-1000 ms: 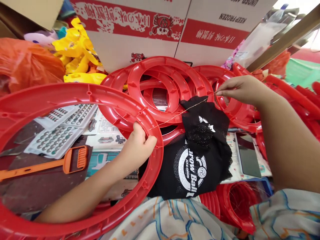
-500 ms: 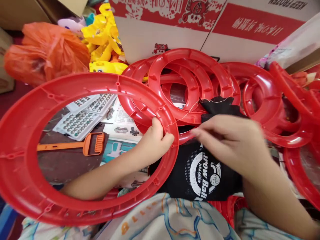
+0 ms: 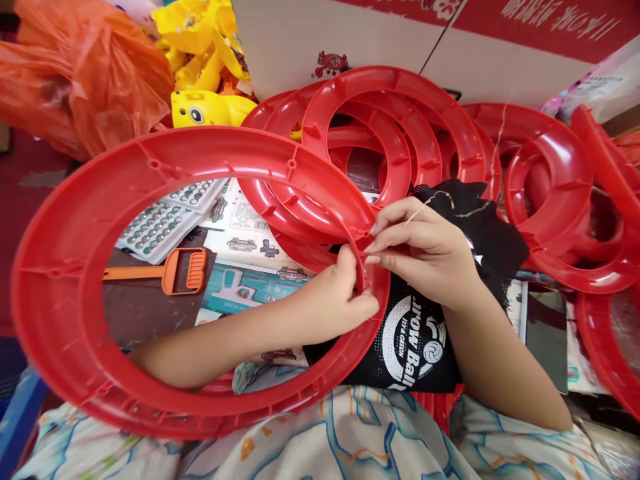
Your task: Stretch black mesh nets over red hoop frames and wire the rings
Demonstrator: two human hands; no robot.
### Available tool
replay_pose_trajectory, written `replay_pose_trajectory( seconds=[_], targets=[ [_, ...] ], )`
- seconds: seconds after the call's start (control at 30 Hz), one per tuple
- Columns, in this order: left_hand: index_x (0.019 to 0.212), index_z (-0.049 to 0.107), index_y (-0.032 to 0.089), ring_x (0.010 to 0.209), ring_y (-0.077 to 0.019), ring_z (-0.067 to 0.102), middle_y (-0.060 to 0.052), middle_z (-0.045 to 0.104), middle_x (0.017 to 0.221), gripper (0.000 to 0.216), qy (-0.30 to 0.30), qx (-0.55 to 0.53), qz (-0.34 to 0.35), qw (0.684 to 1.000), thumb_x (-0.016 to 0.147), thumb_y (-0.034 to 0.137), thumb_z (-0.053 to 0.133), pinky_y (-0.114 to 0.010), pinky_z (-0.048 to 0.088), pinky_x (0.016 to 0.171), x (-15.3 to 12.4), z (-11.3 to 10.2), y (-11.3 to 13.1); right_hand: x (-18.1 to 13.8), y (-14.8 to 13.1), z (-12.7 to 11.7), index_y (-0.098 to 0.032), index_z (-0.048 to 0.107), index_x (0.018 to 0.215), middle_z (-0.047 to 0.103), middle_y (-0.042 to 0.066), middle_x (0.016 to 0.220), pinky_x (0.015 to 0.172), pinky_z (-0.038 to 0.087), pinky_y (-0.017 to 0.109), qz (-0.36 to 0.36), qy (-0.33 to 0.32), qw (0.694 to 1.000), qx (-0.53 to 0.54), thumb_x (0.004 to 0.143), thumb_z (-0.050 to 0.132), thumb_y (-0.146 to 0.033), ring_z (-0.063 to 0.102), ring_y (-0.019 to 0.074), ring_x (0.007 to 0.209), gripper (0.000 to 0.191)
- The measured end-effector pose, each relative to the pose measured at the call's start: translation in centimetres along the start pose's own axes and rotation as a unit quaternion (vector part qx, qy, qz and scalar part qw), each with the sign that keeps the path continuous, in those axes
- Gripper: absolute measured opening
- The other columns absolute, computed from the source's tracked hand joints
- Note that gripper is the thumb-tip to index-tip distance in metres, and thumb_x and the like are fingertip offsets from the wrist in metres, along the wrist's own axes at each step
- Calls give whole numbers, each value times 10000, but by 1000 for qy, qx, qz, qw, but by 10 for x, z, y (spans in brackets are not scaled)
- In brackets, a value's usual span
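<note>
A large red plastic ring (image 3: 60,220), ribbed and with small posts on its inner side, is held tilted in front of me. My left hand (image 3: 350,293) reaches through its opening and grips the right part of the rim. At that same spot my right hand (image 3: 425,247) has its thumb and fingertips pinched against the rim. A thin pale string (image 3: 413,217) shows by its fingers; their exact grip is partly hidden. Below and behind the hands lies a black cloth (image 3: 420,333) with white ball lettering and a frayed upper end.
More red rings (image 3: 400,87) are piled at the back and right. Trays of round metal pieces (image 3: 155,230), an orange plastic tool (image 3: 185,270) and printed boxes (image 3: 240,287) lie beyond the opening. An orange bag (image 3: 85,80) and yellow toy parts (image 3: 215,110) stand back left.
My right hand has moved left and up to the ring's rim, meeting my left hand. The ring has shifted slightly right in view, and the black cloth's frayed end shows more.
</note>
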State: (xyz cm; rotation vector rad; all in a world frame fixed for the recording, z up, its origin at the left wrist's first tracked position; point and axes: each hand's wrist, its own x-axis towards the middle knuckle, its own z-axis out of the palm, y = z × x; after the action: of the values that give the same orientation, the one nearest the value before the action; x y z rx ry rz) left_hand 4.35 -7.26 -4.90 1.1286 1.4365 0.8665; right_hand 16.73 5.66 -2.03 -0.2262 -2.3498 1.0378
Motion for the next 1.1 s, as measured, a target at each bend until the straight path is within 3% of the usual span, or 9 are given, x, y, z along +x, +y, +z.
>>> replay_pose_trajectory(
  seconds=[0.13,0.3,0.5,0.57,0.7,0.8,0.87,0.97,1.1],
  targets=[
    [1026,328,182,826,-199,552,-33,519,910,294,-46,12,-2,999,821,275,516,-356,453,704,-2,5,3,-1,6,-3,-254,738,805,615,29,1084,1018,477,389,-7,-40,999,7,755,774,-192,583,176,1100,87],
    [1156,320,167,790,-190,573,-54,565,951,378,-85,28,-9,996,869,312,519,-372,480,715,-8,7,8,-6,6,-5,-250,747,749,566,25,1260,1105,426,405,35,10,994,104,734,784,-195,518,206,1263,68],
    [1297,330,222,949,-193,611,-83,566,1168,514,-118,-116,25,986,882,343,609,-336,537,784,-13,7,8,-10,2,-5,-227,744,735,687,0,776,1005,473,405,47,7,989,143,736,782,-214,582,209,1149,39],
    [1219,393,205,956,-165,611,-62,575,1126,410,-101,-200,47,973,885,314,605,-300,538,805,-11,11,11,-10,0,-5,-227,744,731,695,4,833,943,501,388,58,21,986,152,725,788,-230,603,198,1071,45],
    [980,410,201,830,-109,594,-2,574,928,207,42,-259,86,961,850,227,568,-248,523,764,1,24,14,-9,-4,-4,-253,745,730,698,-3,859,907,521,378,86,35,984,154,715,789,-233,614,182,994,51],
    [940,369,212,791,-99,566,6,552,914,199,98,-215,126,963,835,213,538,-235,501,708,9,31,10,-11,-6,0,-251,741,725,695,7,846,944,523,408,117,45,978,166,689,800,-226,619,202,1023,74],
    [936,364,209,754,-94,523,17,521,876,196,117,-147,133,973,818,183,518,-233,470,678,10,30,8,-14,-6,2,-241,730,739,691,19,1008,979,519,417,132,71,972,181,678,798,-206,619,204,1074,97],
    [941,388,198,711,-95,467,34,480,817,220,107,-67,88,988,778,142,523,-249,435,662,7,24,7,-19,-2,3,-246,723,748,590,3,1280,1108,437,442,96,101,976,167,667,802,-185,553,211,1236,129],
    [931,426,197,667,-100,443,38,473,779,192,31,-53,36,997,767,153,517,-247,401,595,-4,19,8,-23,2,-2,-252,736,748,542,14,1335,1124,425,459,49,49,985,158,703,801,-227,512,228,1291,83]
  ],
)
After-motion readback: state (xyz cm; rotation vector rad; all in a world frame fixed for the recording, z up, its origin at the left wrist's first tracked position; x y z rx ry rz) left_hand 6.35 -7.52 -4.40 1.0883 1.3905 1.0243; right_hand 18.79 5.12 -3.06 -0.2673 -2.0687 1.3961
